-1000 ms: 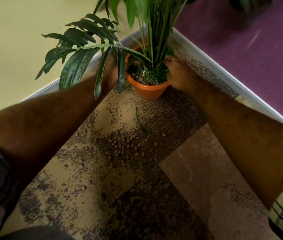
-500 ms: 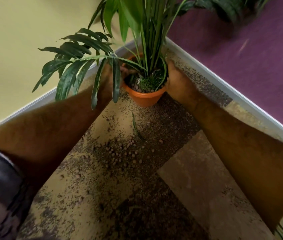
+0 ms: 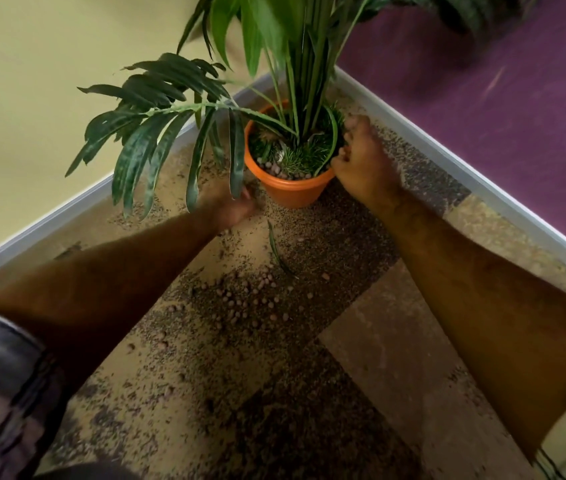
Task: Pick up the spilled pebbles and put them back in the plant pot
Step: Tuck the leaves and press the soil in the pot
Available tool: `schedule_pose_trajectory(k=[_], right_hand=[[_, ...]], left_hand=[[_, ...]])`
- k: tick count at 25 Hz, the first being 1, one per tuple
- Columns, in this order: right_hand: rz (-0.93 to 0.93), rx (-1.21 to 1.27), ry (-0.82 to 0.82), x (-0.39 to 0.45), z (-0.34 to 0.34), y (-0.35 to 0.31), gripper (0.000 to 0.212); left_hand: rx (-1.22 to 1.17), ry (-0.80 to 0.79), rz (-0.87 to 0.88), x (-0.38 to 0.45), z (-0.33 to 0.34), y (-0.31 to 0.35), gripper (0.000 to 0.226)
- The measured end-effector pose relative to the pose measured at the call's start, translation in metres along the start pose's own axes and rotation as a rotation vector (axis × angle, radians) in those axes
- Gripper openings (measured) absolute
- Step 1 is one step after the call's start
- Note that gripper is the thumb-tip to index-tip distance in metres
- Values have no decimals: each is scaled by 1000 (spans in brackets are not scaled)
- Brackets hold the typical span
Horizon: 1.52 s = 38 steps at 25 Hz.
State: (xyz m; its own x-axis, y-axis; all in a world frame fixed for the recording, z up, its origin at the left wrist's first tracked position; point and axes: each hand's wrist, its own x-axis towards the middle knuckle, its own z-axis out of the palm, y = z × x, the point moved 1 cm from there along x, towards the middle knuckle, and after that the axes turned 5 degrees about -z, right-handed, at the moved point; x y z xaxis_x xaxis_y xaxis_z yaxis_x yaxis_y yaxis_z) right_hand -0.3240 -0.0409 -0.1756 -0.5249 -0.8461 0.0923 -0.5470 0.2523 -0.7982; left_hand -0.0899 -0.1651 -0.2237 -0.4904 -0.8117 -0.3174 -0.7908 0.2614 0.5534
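An orange plant pot (image 3: 288,194) with a tall green plant (image 3: 295,64) stands upright in the floor corner, with some pebbles inside at its near rim. Spilled brown pebbles (image 3: 250,299) lie scattered on the floor in front of it, mixed with dark soil. My right hand (image 3: 361,164) is curled around the pot's right rim. My left hand (image 3: 236,206) is low beside the pot's left base, partly hidden under drooping leaves (image 3: 157,147); its fingers are blurred.
Two walls meet behind the pot, yellow (image 3: 32,81) on the left and purple (image 3: 499,116) on the right, each with a pale skirting. A fallen green leaf (image 3: 276,247) lies on the patterned floor between the pot and the pebbles.
My left hand has dropped from the pot's left rim to the floor beside its base. The right hand stays on the right rim. The pot now stands more upright.
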Motion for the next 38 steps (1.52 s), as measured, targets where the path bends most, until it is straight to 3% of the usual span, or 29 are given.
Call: schedule_pose_trajectory(k=[3, 5, 7, 10, 13, 15, 17, 20, 23, 26, 29, 34, 38], right_hand=[[-10, 121, 28, -7, 3, 7, 48], [-41, 88, 137, -16, 3, 14, 39], [15, 8, 152, -26, 5, 27, 30], [194, -110, -243, -41, 15, 49, 20], [144, -159, -720, -57, 29, 51, 18], [76, -138, -881, -66, 41, 46, 19], [59, -113, -909, -73, 52, 42, 21], [18, -90, -810, -81, 64, 40, 24], [-15, -157, -618, -73, 61, 37, 22], [86, -121, -580, -56, 46, 37, 12], [182, -141, -525, -41, 16, 52, 13], [395, 45, -9, -33, -40, 74, 14], [292, 266, 253, -12, -53, 40, 10]], left_hand=[[393, -293, 354, -30, 15, 11, 6], [697, -347, 598, -39, 26, 14, 15], [894, -412, 647, -45, 33, 17, 27], [1149, -482, 612, -49, 40, 13, 51], [1225, -508, 573, -49, 45, 11, 57], [1178, -532, 504, -46, 42, 14, 56], [1124, -467, 549, -42, 38, 17, 56], [945, -353, 628, -36, 30, 17, 44], [779, -351, 631, -34, 28, 22, 39], [712, -315, 687, -32, 25, 29, 44], [718, -225, 587, -33, 18, 31, 49], [753, -94, 337, -36, 7, 26, 54], [786, -92, 185, -29, 2, 20, 68]])
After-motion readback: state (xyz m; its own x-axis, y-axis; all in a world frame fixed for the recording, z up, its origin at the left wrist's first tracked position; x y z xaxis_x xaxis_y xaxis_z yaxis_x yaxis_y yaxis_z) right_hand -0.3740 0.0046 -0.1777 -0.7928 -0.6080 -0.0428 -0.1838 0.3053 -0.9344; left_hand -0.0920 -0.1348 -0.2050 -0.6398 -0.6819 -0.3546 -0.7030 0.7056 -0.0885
